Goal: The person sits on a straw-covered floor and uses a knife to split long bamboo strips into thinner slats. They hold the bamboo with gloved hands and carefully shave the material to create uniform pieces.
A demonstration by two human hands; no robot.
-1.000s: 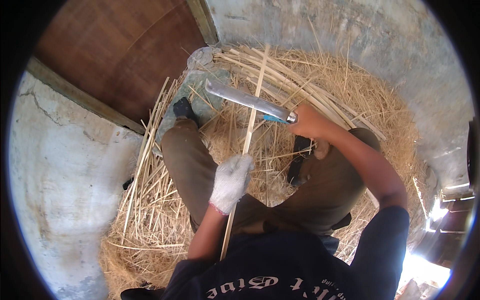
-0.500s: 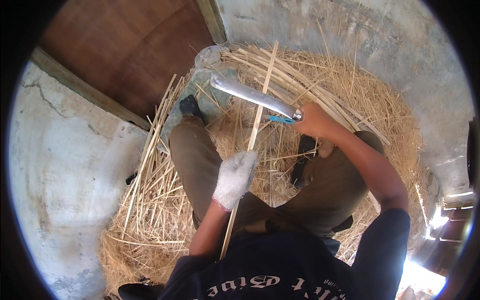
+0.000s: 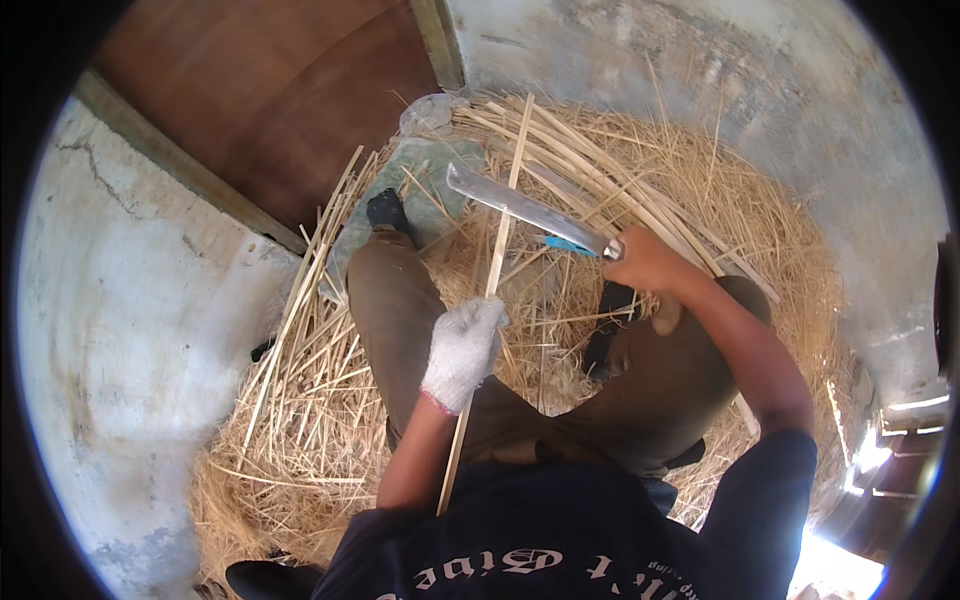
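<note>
My left hand (image 3: 464, 350), in a white knit glove, is closed around a long pale wooden strip (image 3: 505, 225). The strip slants from my torso up and away between my legs. In my bare right hand (image 3: 640, 262) is the handle of a machete (image 3: 535, 213) with a long silver blade. The blade lies across the strip beyond my gloved hand; whether its edge bites into the wood I cannot tell. Something blue (image 3: 570, 246) sits just below the blade near the handle, its kind unclear.
Fine shavings (image 3: 770, 230) cover the floor around my legs. Loose strips (image 3: 300, 370) are heaped on the left, and a bundle of longer strips (image 3: 600, 165) lies at the far side. A pale wall (image 3: 140, 330) and a brown panel (image 3: 270, 100) enclose the spot.
The machete and my right hand have moved slightly right and nearer to me along the strip. The strip's far end has swung a little left and sits slightly lower.
</note>
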